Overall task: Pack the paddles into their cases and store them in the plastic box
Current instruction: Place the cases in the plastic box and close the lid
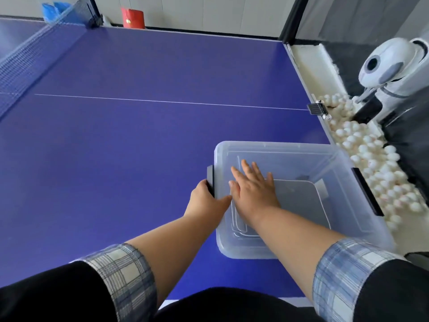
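Observation:
A translucent plastic box (290, 146) stands on the blue table near its right edge, with its clear lid on top. Through the lid a dark grey case (301, 201) shows, lying flat inside; no paddle is visible. My right hand (253, 191) rests flat on the lid's left part, fingers spread. My left hand (206, 201) is closed around the black latch (210, 175) on the box's left side. A matching black latch (366, 194) sits on the right side.
The blue table-tennis table (139, 135) stretches ahead, with its net (27, 59) at the far left. Off the right edge lies a tray of several white balls (376, 163) and a white ball-feeding machine (392, 68). A black clamp (316, 109) grips the table edge.

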The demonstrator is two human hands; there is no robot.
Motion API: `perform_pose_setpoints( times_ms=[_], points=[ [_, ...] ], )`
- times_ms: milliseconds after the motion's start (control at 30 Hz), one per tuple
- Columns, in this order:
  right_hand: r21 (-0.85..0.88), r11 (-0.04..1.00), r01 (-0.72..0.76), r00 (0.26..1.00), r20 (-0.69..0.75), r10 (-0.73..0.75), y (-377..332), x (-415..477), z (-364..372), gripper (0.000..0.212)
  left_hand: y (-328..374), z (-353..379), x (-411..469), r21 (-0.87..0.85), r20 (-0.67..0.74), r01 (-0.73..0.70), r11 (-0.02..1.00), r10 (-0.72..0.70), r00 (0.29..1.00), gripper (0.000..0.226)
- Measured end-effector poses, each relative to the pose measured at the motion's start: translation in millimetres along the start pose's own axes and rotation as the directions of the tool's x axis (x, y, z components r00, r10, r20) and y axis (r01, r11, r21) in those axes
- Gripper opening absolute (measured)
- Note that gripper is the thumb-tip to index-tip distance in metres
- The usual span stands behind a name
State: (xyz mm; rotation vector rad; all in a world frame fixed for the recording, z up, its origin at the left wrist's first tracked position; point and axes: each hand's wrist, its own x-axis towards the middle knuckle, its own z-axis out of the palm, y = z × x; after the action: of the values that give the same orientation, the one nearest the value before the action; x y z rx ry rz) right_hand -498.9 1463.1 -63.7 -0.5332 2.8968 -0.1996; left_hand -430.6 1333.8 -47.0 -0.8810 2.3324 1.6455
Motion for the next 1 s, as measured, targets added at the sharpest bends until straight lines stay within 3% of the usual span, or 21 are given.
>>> perform_pose_setpoints(
  times_ms=[200, 467, 600, 700, 867, 1000],
  points=[
    [0.039, 0.999, -0.008, 0.999, 0.041, 0.006, -1.3, -3.8, -8.0, 0.061, 11.4, 10.1, -1.2, 0.023, 0.049, -0.014, 1.0, 0.013, 0.999, 0.057],
    [0.02, 1.0, 0.008, 0.997, 0.08, -0.009, -1.8, -0.9, -6.4, 0.071, 22.2, 15.4, -3.0, 0.182, 0.002, 0.049, 0.982, -0.05, 0.999, 0.06],
    [0.038, 0.999, 0.011, 0.996, 0.088, -0.015, -0.4, 0.4, -5.7, 0.068, 29.8, 19.9, -2.8, 0.223, -0.024, 0.107, 0.969, -0.104, 0.994, 0.066],
    [0.061, 0.998, 0.008, 0.995, 0.097, -0.014, 0.1, 1.8, -7.6, 0.063, 33.6, 24.2, -0.9, 0.217, -0.033, 0.109, 0.97, -0.104, 0.994, 0.057],
    [0.191, 0.981, -0.021, 0.987, 0.162, -0.011, 1.8, 2.3, -19.6, 0.057, 35.9, 16.7, -5.3, 0.291, 0.036, 0.109, 0.951, -0.125, 0.992, 0.079],
    [0.4, 0.916, -0.037, 0.992, 0.122, -0.013, 12.6, -9.1, -52.1, 0.056, 47.8, 2.7, -17.5, 0.356, 0.033, 0.059, 0.933, -0.076, 0.997, 0.073]
  ],
)
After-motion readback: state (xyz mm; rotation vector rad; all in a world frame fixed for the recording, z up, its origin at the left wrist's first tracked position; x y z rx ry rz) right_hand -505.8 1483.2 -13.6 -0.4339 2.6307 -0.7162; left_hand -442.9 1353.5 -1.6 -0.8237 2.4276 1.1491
